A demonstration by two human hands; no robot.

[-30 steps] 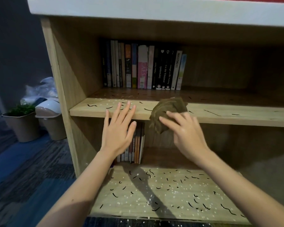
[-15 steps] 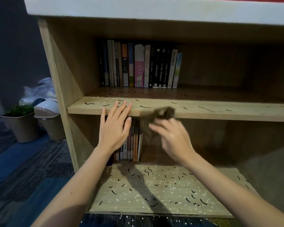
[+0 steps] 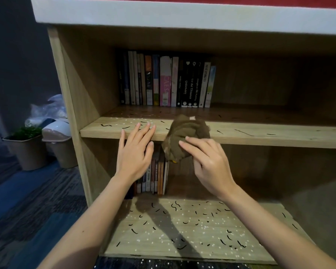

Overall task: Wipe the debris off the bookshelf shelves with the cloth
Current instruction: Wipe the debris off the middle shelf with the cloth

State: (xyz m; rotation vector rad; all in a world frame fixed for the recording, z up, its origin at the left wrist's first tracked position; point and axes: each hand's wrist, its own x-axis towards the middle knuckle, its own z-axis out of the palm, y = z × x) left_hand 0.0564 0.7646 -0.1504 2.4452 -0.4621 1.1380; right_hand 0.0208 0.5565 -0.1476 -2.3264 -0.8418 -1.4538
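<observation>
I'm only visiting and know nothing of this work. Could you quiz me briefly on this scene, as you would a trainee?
1. True or false: the left hand holds the cloth.
2. The cloth is: A) on the books, B) at the front edge of the upper shelf, C) on the lower shelf.
3. Which shelves carry debris?
Key: 1 false, the right hand does; 2 B; 3 both.
</observation>
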